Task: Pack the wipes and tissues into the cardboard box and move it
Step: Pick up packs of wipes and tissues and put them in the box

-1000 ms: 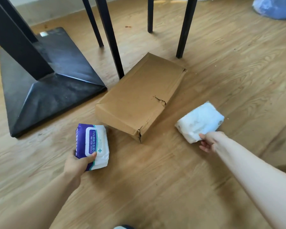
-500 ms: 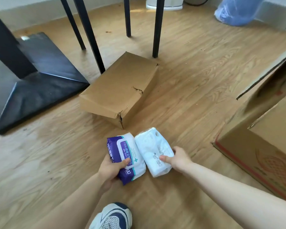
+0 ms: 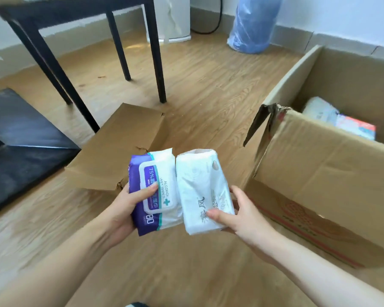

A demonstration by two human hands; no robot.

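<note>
My left hand [image 3: 129, 204] grips a purple-and-white pack of alcohol wet wipes [image 3: 155, 180], thumb across its lid. My right hand [image 3: 242, 214] holds a white tissue pack [image 3: 203, 185] pressed against the wipes, both raised above the floor at centre. To the right stands a large open cardboard box [image 3: 315, 173] with a torn front flap. Inside it, at the far side, lie other soft packs [image 3: 339, 119], partly hidden by the wall.
A closed flat cardboard box [image 3: 118, 149] lies on the wooden floor behind the packs. Black table legs [image 3: 157, 54] and a black base plate [image 3: 20, 138] stand at left. A blue wrapped roll [image 3: 251, 25] leans at the back wall.
Both hands lifted the two packs off the floor and brought them up together. The view swung right, so the large open box now fills the right side.
</note>
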